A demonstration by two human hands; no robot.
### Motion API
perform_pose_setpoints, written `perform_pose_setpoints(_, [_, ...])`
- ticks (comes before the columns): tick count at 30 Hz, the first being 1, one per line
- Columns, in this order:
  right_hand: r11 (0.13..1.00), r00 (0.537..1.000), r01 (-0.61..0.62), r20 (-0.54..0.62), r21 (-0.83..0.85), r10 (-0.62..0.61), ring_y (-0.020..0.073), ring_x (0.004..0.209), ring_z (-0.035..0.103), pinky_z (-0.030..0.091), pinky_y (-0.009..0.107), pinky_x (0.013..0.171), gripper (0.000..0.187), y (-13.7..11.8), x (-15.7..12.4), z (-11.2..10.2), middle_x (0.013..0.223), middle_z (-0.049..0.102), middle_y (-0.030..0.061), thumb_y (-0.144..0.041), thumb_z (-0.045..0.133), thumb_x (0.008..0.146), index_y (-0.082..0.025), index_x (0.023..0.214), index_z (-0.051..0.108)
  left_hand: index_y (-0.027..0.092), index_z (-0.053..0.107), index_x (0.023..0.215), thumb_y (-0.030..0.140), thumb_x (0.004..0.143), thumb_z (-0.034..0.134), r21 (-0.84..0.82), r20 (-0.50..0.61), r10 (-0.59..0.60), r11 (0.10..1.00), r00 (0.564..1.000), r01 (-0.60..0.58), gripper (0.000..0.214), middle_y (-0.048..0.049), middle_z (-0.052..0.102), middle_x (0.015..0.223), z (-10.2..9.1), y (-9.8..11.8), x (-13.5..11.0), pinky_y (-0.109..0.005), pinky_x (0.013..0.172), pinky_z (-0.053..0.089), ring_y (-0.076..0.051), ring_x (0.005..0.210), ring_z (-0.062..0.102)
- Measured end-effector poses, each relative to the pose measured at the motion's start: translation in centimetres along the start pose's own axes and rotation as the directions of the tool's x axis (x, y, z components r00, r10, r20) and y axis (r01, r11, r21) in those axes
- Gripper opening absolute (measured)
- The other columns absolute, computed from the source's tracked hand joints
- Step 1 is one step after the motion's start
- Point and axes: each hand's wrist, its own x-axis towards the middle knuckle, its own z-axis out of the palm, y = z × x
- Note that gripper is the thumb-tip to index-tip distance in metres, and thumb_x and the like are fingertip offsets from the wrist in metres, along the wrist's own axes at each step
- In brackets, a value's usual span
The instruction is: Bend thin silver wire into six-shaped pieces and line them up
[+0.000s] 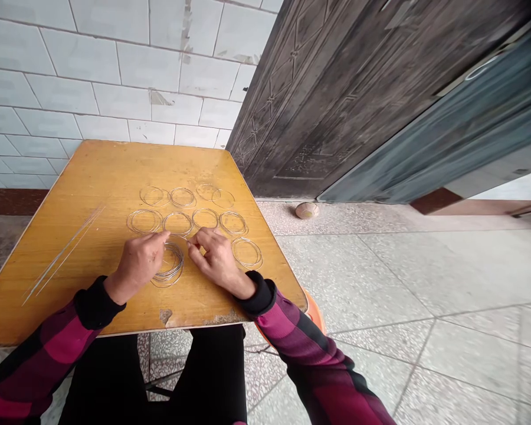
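Note:
My left hand (pixel 137 262) and my right hand (pixel 216 257) meet above a bundled coil of thin silver wire (pixel 170 265), lying near the front of a worn yellow wooden table (pixel 115 171). Fingertips of both hands pinch at the coil's upper part, though the thin strand between them is hard to make out. Several finished wire rings (pixel 179 224) lie in rows just beyond my hands. One ring (pixel 246 254) sits close to my right hand. Several straight wire lengths (pixel 64 254) lie to the left, away from both hands.
A tiled wall (pixel 115 65) rises behind the table, and a dark embossed metal door (pixel 318 100) stands to the right. A small worn ball (pixel 307 210) rests on the speckled stone floor (pixel 380 277). An orange stool (pixel 314 310) shows beside the table's near corner.

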Motion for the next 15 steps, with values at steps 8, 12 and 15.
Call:
perform_pose_setpoints(8, [0.971, 0.991, -0.124, -0.022, 0.207, 0.131, 0.0141, 0.064, 0.054, 0.040, 0.028, 0.066, 0.019, -0.3, 0.3, -0.2, 0.069, 0.058, 0.0018, -0.022, 0.051, 0.089, -0.019, 0.070, 0.053, 0.016, 0.068, 0.108, 0.030, 0.088, 0.056, -0.469, 0.238, -0.334, 0.783, 0.912, 0.409, 0.027, -0.0122, 0.074, 0.110, -0.7, 0.8, 0.8, -0.037, 0.088, 0.056, -0.024, 0.099, 0.071])
perform_pose_setpoints(12, [0.833, 0.955, -0.288, 0.074, 0.473, 0.288, 0.0126, 0.063, 0.053, 0.041, 0.027, 0.063, 0.022, 0.6, 0.5, 0.5, 0.068, 0.059, 0.0004, -0.031, 0.056, 0.088, -0.019, 0.071, 0.058, 0.014, 0.060, 0.115, 0.047, 0.083, 0.063, -0.674, 0.573, -0.398, 0.269, 0.717, 0.688, 0.046, -0.0172, 0.067, 0.122, -0.9, 1.4, 1.2, -0.043, 0.085, 0.057, -0.028, 0.100, 0.070])
perform_pose_setpoints(15, [0.663, 0.912, -0.400, 0.207, 0.633, 0.353, 0.0110, 0.059, 0.050, 0.040, 0.026, 0.060, 0.026, 1.3, 0.6, 1.1, 0.064, 0.058, -0.0010, -0.039, 0.060, 0.087, -0.018, 0.072, 0.060, 0.014, 0.058, 0.114, 0.053, 0.081, 0.065, -0.662, 0.660, -0.379, 0.114, 0.648, 0.741, 0.051, -0.0184, 0.062, 0.125, -0.7, 1.8, 1.1, -0.043, 0.081, 0.057, -0.028, 0.094, 0.071])
